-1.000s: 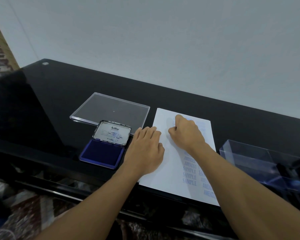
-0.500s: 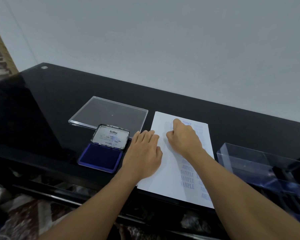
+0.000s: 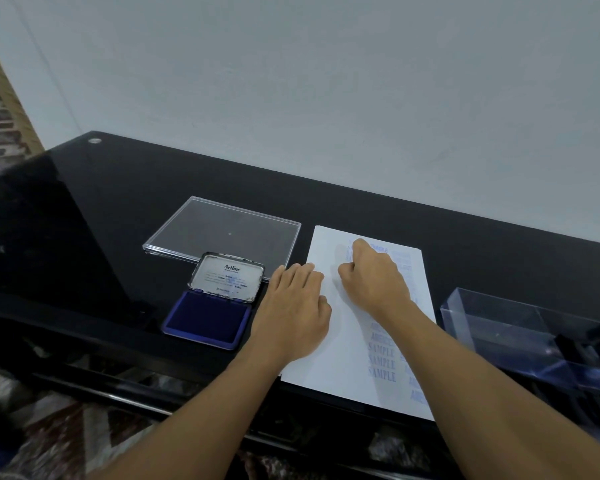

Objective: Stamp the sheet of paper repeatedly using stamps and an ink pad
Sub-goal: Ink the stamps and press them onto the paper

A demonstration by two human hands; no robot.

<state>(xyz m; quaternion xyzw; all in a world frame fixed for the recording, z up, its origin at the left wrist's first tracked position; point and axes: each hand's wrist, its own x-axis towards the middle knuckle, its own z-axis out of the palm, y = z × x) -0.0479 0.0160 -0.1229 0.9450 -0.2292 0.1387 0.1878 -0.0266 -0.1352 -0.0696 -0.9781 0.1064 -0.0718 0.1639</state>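
Left hand (image 3: pixel 293 313): flat, fingers straight and together, palm pressing the left edge of the sheet (image 3: pixel 340 358), fingertips half on the paper, half on the black table (image 3: pixel 101 220).

Right hand (image 3: pixel 373 278): just right of the left hand, not touching it. Fingers were curled tight, knuckles up, bearing down on the upper part of the sheet. The stamp in that grip was hidden by the fingers, so I couldn't see its body.

Blue SAMPLE prints (image 3: pixel 381 362) ran down the paper behind the right wrist, with more faint ones beyond the knuckles.

Ink pad (image 3: pixel 208 320) sat open just left of the left hand, lid (image 3: pixel 227 277) tipped back. A clear flat case (image 3: pixel 222 230) lay beyond it. A clear box (image 3: pixel 499 327) stood to the right of the right forearm.
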